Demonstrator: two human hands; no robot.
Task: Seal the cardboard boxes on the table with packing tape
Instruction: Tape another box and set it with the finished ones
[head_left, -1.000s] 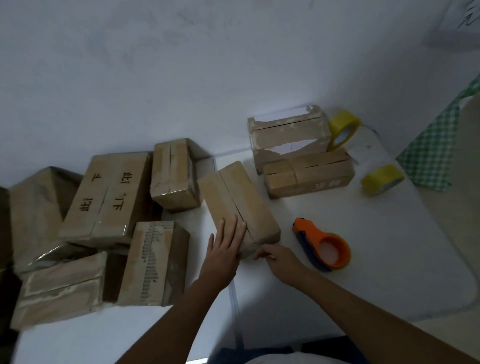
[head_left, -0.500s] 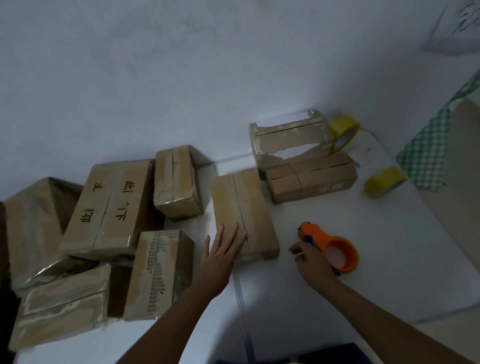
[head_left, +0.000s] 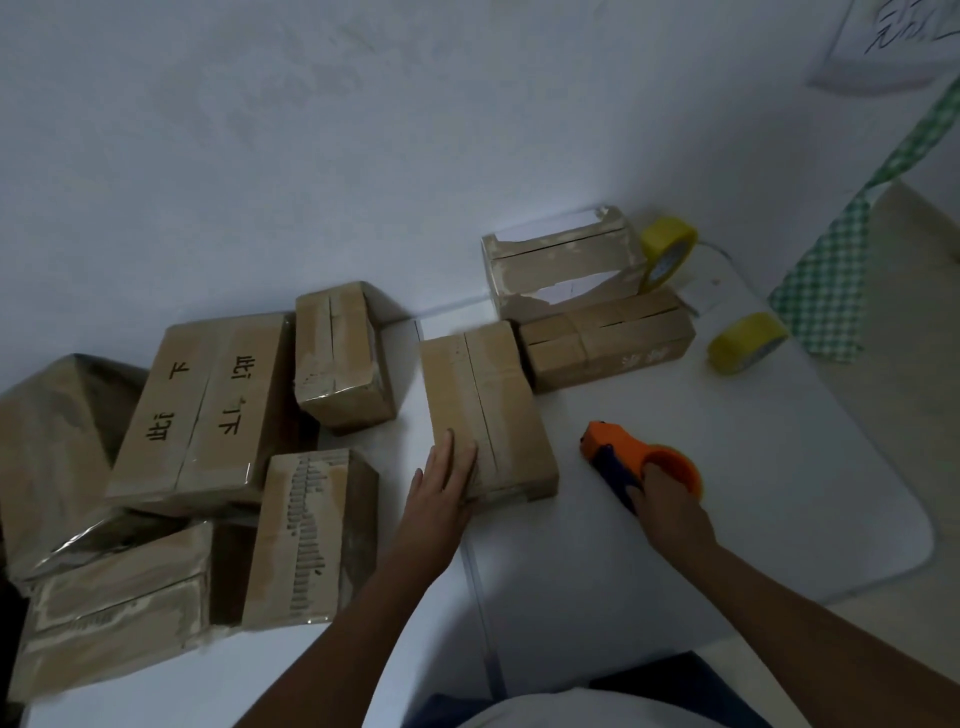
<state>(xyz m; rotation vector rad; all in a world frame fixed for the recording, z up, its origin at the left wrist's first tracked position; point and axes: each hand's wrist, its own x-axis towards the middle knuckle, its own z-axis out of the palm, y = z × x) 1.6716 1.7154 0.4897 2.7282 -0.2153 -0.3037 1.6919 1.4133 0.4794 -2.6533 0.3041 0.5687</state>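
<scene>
A closed cardboard box (head_left: 493, 395) lies in the middle of the white table (head_left: 779, 493), its flap seam running away from me. My left hand (head_left: 439, 493) rests flat on the box's near left corner, fingers straight. To the right lies an orange tape dispenser (head_left: 618, 447) with a blue underside. My right hand (head_left: 667, 512) grips its round near end, fingers curled round it.
Several more cardboard boxes crowd the table's left side, including a large printed one (head_left: 202, 410). Two boxes (head_left: 608, 338) stand at the back right against the wall. Two yellow tape rolls (head_left: 667, 249) (head_left: 748, 343) lie near the right edge. A green checked cloth (head_left: 831, 286) hangs beyond it.
My right hand left the box's near end, moved right and took hold of the orange dispenser. My left hand stayed on the box, which turned straighter.
</scene>
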